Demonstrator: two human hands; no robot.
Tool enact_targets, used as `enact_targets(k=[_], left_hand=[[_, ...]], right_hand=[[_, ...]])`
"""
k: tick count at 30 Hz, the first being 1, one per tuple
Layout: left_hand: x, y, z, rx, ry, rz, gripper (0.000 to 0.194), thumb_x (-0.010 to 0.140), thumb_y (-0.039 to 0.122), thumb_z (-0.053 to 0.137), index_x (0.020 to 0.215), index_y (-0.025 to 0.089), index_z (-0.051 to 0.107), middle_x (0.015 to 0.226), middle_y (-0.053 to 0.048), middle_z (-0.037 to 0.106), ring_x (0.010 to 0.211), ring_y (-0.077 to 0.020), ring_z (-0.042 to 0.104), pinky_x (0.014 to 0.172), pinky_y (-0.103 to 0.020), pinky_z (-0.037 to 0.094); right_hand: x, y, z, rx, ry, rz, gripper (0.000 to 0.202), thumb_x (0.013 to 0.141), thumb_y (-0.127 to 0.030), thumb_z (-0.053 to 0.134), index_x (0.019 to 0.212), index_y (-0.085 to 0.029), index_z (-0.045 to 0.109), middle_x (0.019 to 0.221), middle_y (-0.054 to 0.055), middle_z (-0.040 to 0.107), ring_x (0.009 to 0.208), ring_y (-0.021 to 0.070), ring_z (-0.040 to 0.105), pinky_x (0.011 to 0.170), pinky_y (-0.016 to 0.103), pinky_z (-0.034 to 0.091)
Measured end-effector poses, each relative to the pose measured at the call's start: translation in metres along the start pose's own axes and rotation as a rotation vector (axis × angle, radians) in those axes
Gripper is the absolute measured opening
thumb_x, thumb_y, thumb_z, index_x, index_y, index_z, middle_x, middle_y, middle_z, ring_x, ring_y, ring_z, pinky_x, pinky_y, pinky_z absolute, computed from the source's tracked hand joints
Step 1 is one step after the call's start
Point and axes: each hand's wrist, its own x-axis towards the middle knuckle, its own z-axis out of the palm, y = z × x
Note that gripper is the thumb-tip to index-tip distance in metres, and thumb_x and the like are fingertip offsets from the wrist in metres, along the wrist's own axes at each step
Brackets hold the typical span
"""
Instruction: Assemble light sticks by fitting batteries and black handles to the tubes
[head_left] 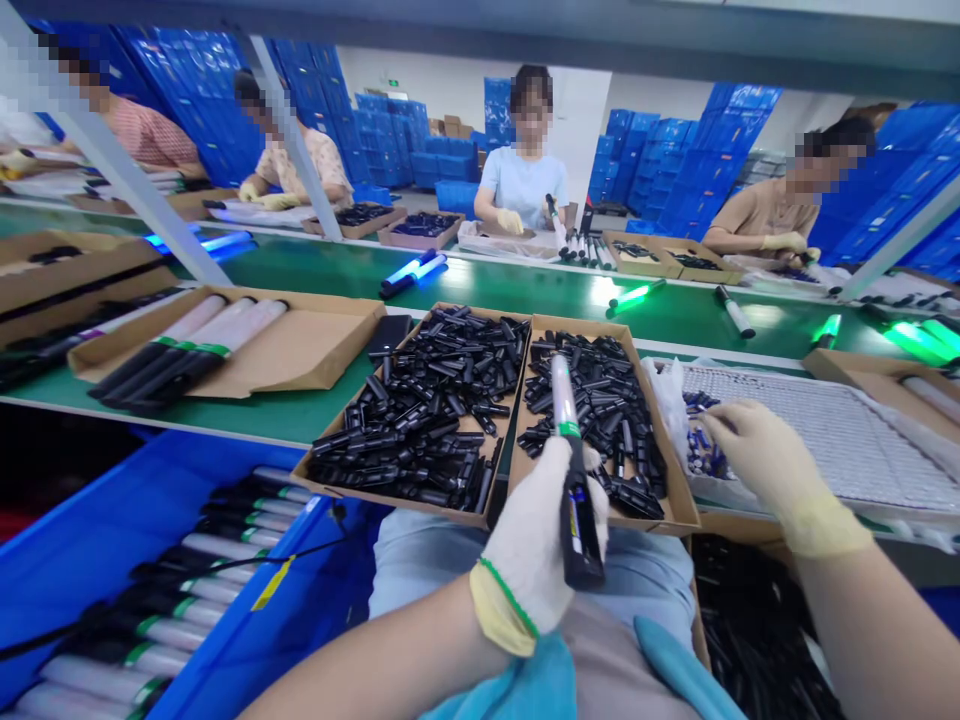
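My left hand [536, 540], in a white glove over a yellow one, is closed around the black handle of a light stick [576, 510]. Its pale tube with a green band points away from me, and an open slot shows in the handle. My right hand [772, 465], gloved in pale yellow, has its fingertips pinched together over a heap of small blue-and-silver batteries [701, 440]. Whatever lies between those fingertips is too small to make out. Two cardboard trays, the left tray [504, 490] and the right tray [684, 505], hold small black plastic parts.
Lit and unlit sticks lie on the green conveyor [495, 295]. Left of me, a blue bin [277, 590] holds many sticks, with a black cable across it. A cardboard tray [322, 350] carries three sticks. A packed battery tray [855, 430] stands right. Several co-workers sit opposite.
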Motion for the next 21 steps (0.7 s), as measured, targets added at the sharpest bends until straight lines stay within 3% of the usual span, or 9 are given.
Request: enact_targets(k=[3, 7, 11, 15, 18, 20, 21], left_hand=[[-0.004, -0.007, 0.004, 0.022, -0.015, -0.134, 0.042, 0.089, 0.056, 0.052, 0.102, 0.018, 0.062, 0.060, 0.002, 0.051, 0.038, -0.0075, 0.045, 0.035, -0.017, 0.032], [-0.006, -0.011, 0.005, 0.021, 0.016, -0.132, 0.042, 0.090, 0.056, 0.049, 0.101, 0.018, 0.062, 0.062, 0.001, 0.054, 0.038, -0.0076, 0.047, 0.035, -0.016, 0.032], [-0.007, -0.008, 0.001, 0.018, -0.046, -0.148, 0.041, 0.088, 0.056, 0.053, 0.100, 0.018, 0.063, 0.061, 0.001, 0.053, 0.038, -0.0074, 0.047, 0.035, -0.016, 0.033], [-0.009, -0.004, -0.001, -0.054, -0.038, -0.189, 0.039, 0.088, 0.052, 0.058, 0.103, 0.016, 0.063, 0.065, 0.000, 0.056, 0.042, -0.0079, 0.053, 0.038, -0.015, 0.037], [-0.009, -0.001, -0.001, -0.052, -0.009, -0.180, 0.039, 0.087, 0.051, 0.059, 0.103, 0.015, 0.063, 0.065, 0.000, 0.057, 0.042, -0.0081, 0.053, 0.037, -0.016, 0.038], [-0.006, 0.000, -0.001, -0.023, 0.000, -0.173, 0.041, 0.086, 0.053, 0.059, 0.102, 0.015, 0.063, 0.063, 0.000, 0.057, 0.039, -0.0082, 0.051, 0.035, -0.017, 0.036], [-0.004, -0.001, -0.001, -0.021, -0.008, -0.175, 0.042, 0.086, 0.053, 0.060, 0.100, 0.014, 0.064, 0.063, 0.000, 0.056, 0.039, -0.0083, 0.050, 0.035, -0.017, 0.035]], right_hand=[[0.037, 0.024, 0.016, -0.109, -0.189, 0.043, 0.029, 0.091, -0.035, 0.054, 0.080, -0.016, 0.073, 0.086, 0.011, 0.070, 0.083, 0.0256, 0.066, 0.075, 0.037, 0.049], [0.055, 0.021, 0.036, -0.231, -0.300, 0.098, 0.028, 0.094, -0.041, 0.058, 0.093, -0.014, 0.066, 0.095, 0.006, 0.068, 0.088, 0.0177, 0.064, 0.083, 0.038, 0.051], [0.065, 0.020, 0.038, -0.264, -0.331, 0.127, 0.027, 0.093, -0.040, 0.059, 0.096, -0.014, 0.065, 0.094, 0.005, 0.067, 0.084, 0.0159, 0.064, 0.080, 0.035, 0.053], [0.066, 0.025, 0.017, -0.244, -0.216, 0.112, 0.017, 0.090, -0.027, 0.059, 0.084, -0.013, 0.067, 0.093, 0.013, 0.067, 0.086, 0.0226, 0.065, 0.075, 0.036, 0.051], [0.042, 0.012, -0.009, -0.175, -0.072, 0.031, 0.019, 0.091, -0.024, 0.052, 0.098, -0.015, 0.067, 0.110, 0.015, 0.064, 0.098, 0.0253, 0.064, 0.081, 0.035, 0.049], [0.011, -0.010, -0.028, -0.072, 0.010, -0.189, 0.021, 0.093, -0.027, 0.050, 0.108, -0.022, 0.064, 0.114, 0.007, 0.064, 0.100, 0.0207, 0.063, 0.084, 0.031, 0.050], [-0.007, -0.025, -0.036, 0.009, 0.070, -0.413, 0.020, 0.093, -0.027, 0.051, 0.107, -0.022, 0.064, 0.112, 0.006, 0.066, 0.097, 0.0198, 0.064, 0.083, 0.030, 0.050]])
